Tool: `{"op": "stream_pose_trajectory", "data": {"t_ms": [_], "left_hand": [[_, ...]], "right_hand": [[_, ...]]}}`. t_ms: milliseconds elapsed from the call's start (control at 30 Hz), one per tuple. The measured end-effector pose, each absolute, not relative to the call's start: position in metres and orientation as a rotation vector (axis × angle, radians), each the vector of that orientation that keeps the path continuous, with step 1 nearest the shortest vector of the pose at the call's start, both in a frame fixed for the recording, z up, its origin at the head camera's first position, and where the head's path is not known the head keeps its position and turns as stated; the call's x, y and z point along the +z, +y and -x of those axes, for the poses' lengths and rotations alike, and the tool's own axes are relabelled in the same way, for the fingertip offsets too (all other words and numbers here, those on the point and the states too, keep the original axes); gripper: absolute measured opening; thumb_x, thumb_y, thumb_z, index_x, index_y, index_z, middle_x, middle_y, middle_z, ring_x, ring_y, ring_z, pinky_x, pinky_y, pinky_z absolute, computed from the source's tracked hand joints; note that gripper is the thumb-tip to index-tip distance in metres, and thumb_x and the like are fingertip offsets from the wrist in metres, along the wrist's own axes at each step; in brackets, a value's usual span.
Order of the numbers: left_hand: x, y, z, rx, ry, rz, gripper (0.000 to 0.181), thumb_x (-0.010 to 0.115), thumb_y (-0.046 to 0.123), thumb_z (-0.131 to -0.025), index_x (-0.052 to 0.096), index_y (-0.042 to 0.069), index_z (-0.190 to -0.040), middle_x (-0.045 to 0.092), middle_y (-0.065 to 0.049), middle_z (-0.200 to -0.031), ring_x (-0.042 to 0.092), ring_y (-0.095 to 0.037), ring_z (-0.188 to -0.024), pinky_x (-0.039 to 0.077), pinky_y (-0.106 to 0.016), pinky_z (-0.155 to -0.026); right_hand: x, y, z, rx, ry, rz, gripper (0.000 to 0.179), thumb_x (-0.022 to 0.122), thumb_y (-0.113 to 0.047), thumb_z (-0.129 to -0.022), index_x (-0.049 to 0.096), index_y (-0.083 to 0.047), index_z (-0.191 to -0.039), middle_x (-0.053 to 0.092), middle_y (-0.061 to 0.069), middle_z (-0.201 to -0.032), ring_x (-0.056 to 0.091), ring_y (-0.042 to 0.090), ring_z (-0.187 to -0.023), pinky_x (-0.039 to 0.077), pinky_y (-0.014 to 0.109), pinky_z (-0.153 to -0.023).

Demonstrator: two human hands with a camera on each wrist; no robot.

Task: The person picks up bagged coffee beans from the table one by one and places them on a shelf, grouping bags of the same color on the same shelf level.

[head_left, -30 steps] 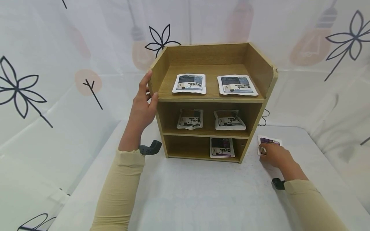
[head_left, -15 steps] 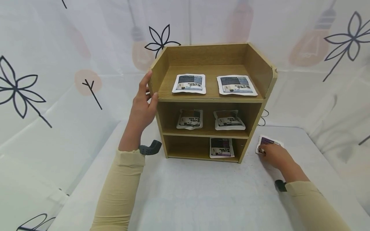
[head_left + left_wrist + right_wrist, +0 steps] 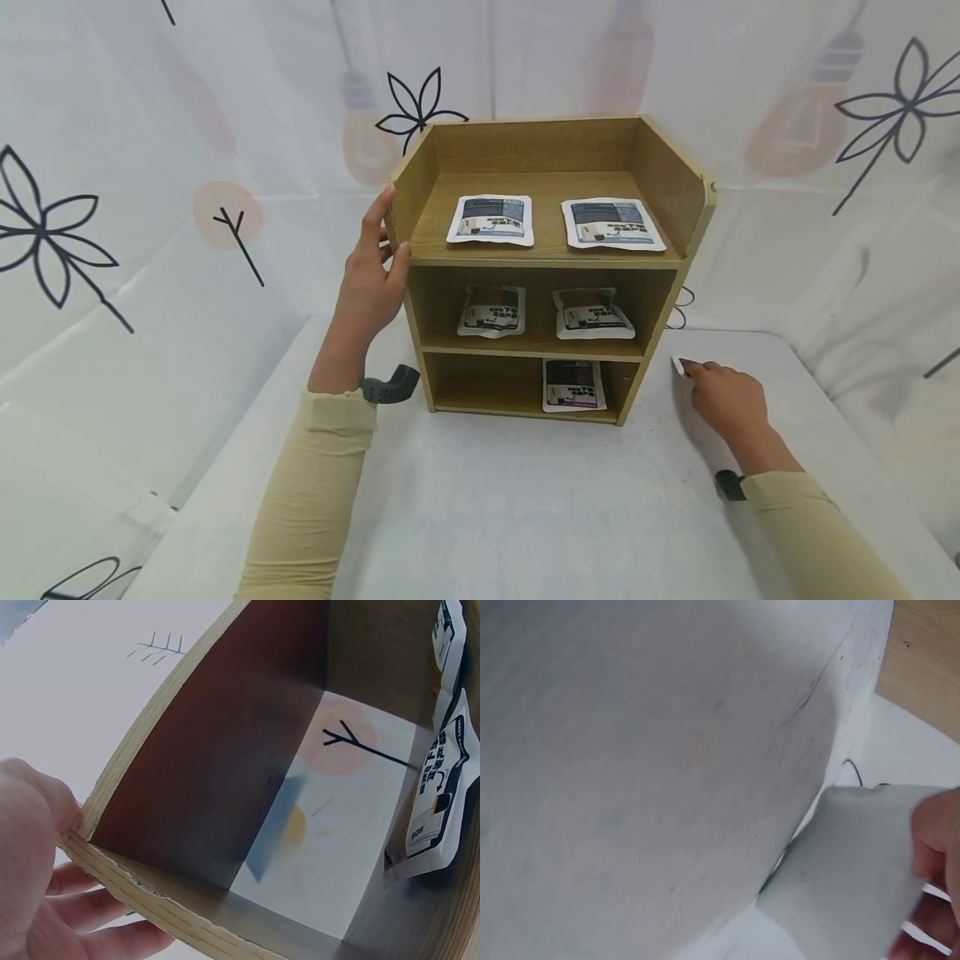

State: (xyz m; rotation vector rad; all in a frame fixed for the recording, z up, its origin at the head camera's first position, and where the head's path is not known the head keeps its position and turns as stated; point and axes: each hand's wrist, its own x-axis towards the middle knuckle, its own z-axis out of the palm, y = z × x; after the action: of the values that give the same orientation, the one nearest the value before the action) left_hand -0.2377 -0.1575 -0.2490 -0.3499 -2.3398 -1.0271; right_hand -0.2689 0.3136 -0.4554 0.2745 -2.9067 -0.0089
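Note:
A small wooden shelf unit (image 3: 667, 187) stands on the white-covered table. My left hand (image 3: 371, 283) grips its left side panel; the left wrist view shows the thumb at one side of the panel's edge (image 3: 161, 889) and fingers behind. To the right of the unit, my right hand (image 3: 731, 404) pinches a small flat pouch (image 3: 679, 367), seen nearly edge-on in the head view. Its plain pale back (image 3: 855, 855) faces the right wrist camera, and the hand covers part of it. A purple-and-black pouch (image 3: 573, 386) stands in the bottom compartment, at the right.
On the top board lie a left pouch (image 3: 491, 220) and a right pouch (image 3: 613, 225). The middle compartment holds two more, a left pouch (image 3: 492, 312) and a right pouch (image 3: 592, 314). A patterned white sheet (image 3: 247, 117) hangs behind and around the table (image 3: 525, 500).
My right hand has lifted and turned the pouch from lying face up on the table to nearly edge-on. The left hand keeps its grip on the shelf unit.

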Motion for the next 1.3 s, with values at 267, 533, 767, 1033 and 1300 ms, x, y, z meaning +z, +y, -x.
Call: {"op": "stream_pose_trajectory", "data": {"t_ms": [267,533,767,1033,1300], "left_hand": [[-0.249,-0.157,0.237,-1.034,-2.331,0.362,0.067,0.045,0.016,-0.101,0.012,0.049,-0.149,0.03,-0.011,-0.155,0.05,-0.034,-0.13,0.052,-0.05,-0.095],[-0.25,-0.159,0.237,-1.04,-2.333,0.359,0.067,0.045,0.017,-0.101,0.012,0.049,-0.149,0.031,-0.014,-0.154,0.051,-0.036,-0.129,0.052,-0.051,-0.095],[-0.249,-0.158,0.237,-1.022,-2.343,0.351,0.067,0.045,0.018,-0.101,0.011,0.05,-0.149,0.031,-0.013,-0.154,0.051,-0.035,-0.129,0.052,-0.05,-0.095],[-0.249,-0.158,0.237,-1.013,-2.37,0.316,0.068,0.045,0.02,-0.102,0.008,0.053,-0.148,0.031,-0.011,-0.154,0.05,-0.035,-0.13,0.052,-0.05,-0.095],[-0.249,-0.157,0.237,-1.016,-2.371,0.313,0.068,0.045,0.02,-0.101,0.008,0.054,-0.148,0.03,-0.011,-0.154,0.049,-0.035,-0.131,0.052,-0.051,-0.095]], "right_hand": [[-0.459,0.322,0.262,0.109,-2.722,-0.284,0.024,0.062,0.0,-0.081,0.069,0.001,-0.104,0.066,0.019,-0.093,0.062,0.038,-0.083,0.048,0.053,-0.067],[-0.459,0.323,0.251,0.191,-2.681,-0.244,0.022,0.06,-0.002,-0.085,0.069,0.0,-0.105,0.069,0.024,-0.101,0.063,0.042,-0.088,0.049,0.056,-0.07],[-0.45,0.323,0.237,0.252,-2.576,-0.265,0.022,0.061,0.0,-0.084,0.068,-0.002,-0.105,0.069,0.024,-0.101,0.063,0.043,-0.084,0.05,0.058,-0.07],[-0.436,0.319,0.22,0.305,-2.513,-0.27,0.024,0.062,0.0,-0.083,0.068,-0.004,-0.105,0.07,0.022,-0.098,0.063,0.041,-0.077,0.05,0.056,-0.061],[-0.425,0.31,0.202,0.357,-2.47,-0.262,0.021,0.061,-0.003,-0.082,0.069,-0.004,-0.102,0.07,0.021,-0.096,0.062,0.04,-0.072,0.049,0.053,-0.055]]}}
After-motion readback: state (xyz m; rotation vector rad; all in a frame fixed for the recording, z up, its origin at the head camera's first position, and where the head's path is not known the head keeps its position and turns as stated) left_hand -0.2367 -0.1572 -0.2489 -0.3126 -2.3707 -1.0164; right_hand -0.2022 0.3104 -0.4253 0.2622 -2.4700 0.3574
